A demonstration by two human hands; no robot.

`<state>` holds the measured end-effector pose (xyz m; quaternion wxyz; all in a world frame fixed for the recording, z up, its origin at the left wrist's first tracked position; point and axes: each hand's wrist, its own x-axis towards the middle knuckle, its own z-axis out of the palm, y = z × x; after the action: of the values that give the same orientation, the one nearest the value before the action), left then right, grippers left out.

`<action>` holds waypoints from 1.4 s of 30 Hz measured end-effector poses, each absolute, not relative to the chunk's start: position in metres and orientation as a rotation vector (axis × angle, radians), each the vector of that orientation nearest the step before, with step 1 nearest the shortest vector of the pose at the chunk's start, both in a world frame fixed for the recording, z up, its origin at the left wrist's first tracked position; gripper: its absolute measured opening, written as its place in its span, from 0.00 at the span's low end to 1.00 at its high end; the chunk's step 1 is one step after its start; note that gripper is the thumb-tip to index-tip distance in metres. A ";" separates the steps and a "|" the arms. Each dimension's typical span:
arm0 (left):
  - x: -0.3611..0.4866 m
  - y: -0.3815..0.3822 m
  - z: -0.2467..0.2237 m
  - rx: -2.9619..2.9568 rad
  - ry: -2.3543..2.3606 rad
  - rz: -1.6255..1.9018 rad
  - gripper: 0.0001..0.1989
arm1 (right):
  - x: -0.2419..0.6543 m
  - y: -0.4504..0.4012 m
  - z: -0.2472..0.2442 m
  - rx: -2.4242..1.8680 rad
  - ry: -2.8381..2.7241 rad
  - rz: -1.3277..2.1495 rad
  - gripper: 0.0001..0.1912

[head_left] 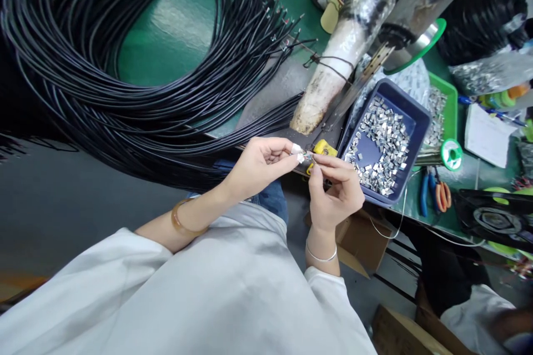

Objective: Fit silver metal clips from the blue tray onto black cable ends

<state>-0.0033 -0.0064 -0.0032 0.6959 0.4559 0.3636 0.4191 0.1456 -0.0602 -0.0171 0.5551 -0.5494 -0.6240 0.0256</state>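
Note:
My left hand is closed in a pinch, with white coverings on its thumb tip and fingertip. Facing it, my right hand also pinches, thumb against fingers. Between the fingertips of both hands run short thin wires with small shiny bits; their exact form is too small to make out. Just beyond my right fingertips is a yellow object, partly hidden. Close to the right hand stands a dark blue tray holding many small silver metal pieces.
A large bundle of black cables curves over the green table. Wrapped tubes lean in at the back. Beyond the blue tray are a green tray, a solder spool and pliers. Another person's sleeve shows at lower right.

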 end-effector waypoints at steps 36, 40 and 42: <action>0.007 -0.003 0.001 1.132 0.915 1.084 0.04 | 0.144 -0.054 -0.009 -1.371 -1.666 -0.235 0.10; 0.006 -0.003 -0.001 1.113 0.916 1.056 0.05 | 0.145 -0.055 -0.011 -1.359 -1.689 -0.215 0.10; 0.005 -0.004 -0.001 1.110 0.922 1.039 0.05 | 0.146 -0.055 -0.011 -1.364 -1.684 -0.195 0.09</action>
<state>0.0050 -0.0035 -0.0007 0.6303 0.4845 0.4025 0.4537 0.1455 -0.0553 -0.0110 0.4645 -0.5552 -0.6854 -0.0792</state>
